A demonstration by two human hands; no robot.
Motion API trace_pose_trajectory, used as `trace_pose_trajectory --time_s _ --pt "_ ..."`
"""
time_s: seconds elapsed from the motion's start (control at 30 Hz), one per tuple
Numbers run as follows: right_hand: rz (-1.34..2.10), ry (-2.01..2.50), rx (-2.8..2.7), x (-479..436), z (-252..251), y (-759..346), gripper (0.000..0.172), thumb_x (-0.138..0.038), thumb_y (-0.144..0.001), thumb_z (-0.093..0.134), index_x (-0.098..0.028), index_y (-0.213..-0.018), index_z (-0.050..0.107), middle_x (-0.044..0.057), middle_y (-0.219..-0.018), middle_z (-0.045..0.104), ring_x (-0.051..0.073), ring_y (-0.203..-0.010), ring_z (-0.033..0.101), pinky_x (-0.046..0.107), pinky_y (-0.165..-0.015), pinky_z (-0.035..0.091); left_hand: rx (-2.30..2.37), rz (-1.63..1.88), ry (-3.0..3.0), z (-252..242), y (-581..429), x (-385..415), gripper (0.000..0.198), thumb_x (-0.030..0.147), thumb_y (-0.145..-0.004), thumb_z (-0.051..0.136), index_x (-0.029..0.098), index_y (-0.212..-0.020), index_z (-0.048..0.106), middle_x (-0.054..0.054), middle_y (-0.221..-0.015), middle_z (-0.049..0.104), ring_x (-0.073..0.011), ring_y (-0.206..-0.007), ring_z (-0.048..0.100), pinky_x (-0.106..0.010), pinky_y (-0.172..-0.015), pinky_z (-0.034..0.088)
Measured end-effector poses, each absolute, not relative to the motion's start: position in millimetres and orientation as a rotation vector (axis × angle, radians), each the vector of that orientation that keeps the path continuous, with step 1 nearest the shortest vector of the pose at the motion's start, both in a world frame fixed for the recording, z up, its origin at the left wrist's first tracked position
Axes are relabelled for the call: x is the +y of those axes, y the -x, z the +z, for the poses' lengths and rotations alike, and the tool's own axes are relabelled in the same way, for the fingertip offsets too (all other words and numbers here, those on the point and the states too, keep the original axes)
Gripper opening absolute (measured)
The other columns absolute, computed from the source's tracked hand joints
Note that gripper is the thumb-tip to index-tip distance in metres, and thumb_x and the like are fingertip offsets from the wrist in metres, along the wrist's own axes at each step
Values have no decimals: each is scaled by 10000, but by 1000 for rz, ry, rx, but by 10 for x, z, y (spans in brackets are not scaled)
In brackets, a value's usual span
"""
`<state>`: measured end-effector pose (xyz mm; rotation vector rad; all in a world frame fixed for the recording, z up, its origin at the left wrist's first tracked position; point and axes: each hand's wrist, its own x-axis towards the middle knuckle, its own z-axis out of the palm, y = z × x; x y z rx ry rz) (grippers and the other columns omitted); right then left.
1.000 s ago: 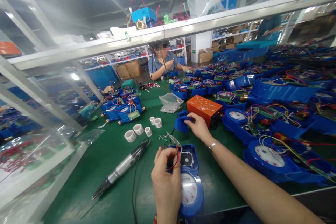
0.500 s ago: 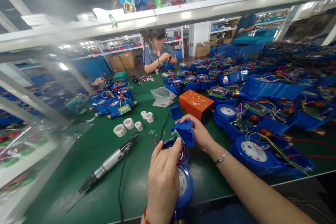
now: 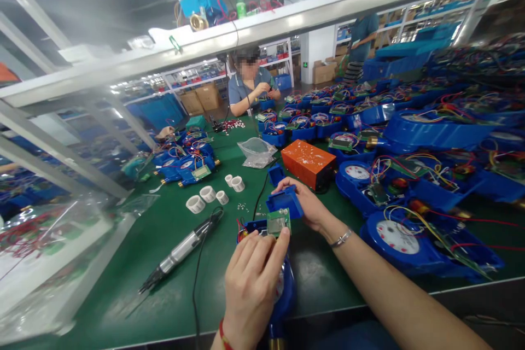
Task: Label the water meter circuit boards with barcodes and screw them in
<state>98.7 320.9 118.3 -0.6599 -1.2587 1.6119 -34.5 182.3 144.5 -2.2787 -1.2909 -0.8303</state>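
My right hand [image 3: 307, 203] grips a blue plastic cover [image 3: 290, 201], tilted with its hollow side partly showing. Just below that cover is a small green circuit board [image 3: 278, 222] with a grey display, face up. My left hand [image 3: 252, 270] has its fingers closed at the board's near edge, and its thumb is hidden or hard to make out. Underneath lies a blue water meter [image 3: 287, 290] with a brass end toward me; its open compartment holds wires, and my left hand hides much of its dial.
An electric screwdriver [image 3: 178, 254] with a black cable lies left. White label rolls [image 3: 196, 204], small screws, a clear bag [image 3: 257, 152] and an orange box [image 3: 308, 163] stand beyond. Several blue meters [image 3: 397, 236] crowd the right. A co-worker [image 3: 250, 87] sits opposite, under a metal shelf [image 3: 254, 30].
The circuit board has turned from nearly edge-on to face up, its display now showing. The blue cover has tilted back in my right hand. The camera view has rolled slightly.
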Motion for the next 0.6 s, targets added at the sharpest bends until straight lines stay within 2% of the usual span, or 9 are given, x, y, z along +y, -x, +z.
trace_pose_trajectory --time_s 0.17,0.37,0.5,0.6 --pt "1629 637 -1259 3166 1193 -911 83 -181 -695 642 -183 -776 624 -12 -809 649 142 -781 575 244 -725 430 -1284 -770 2206 1454 336 1805 380 24 -892 456 153 -1216 606 -61 -910 674 -202 -885 581 -337 -879 453" --pt "1664 681 -1111 3211 1081 -862 144 -274 -700 652 -203 -782 557 -51 -692 584 98 -569 499 209 -553 373 -1258 -768 2186 1446 378 1785 345 43 -896 474 151 -1192 614 -62 -915 690 -196 -868 602 -329 -846 476" --pt "1734 620 -1172 3210 1155 -834 136 -234 -649 692 -187 -740 602 -15 -773 654 135 -703 579 245 -666 433 -1233 -830 2167 1462 334 1792 294 83 -926 463 137 -1168 621 -53 -902 689 -183 -857 607 -317 -832 482" --pt "1799 576 -1217 3163 1260 -810 133 -205 -626 718 -179 -720 628 -4 -764 667 155 -747 607 268 -714 453 -1245 -862 2138 1467 281 1801 292 69 -923 464 99 -1178 604 -52 -867 676 -182 -828 600 -320 -804 490"
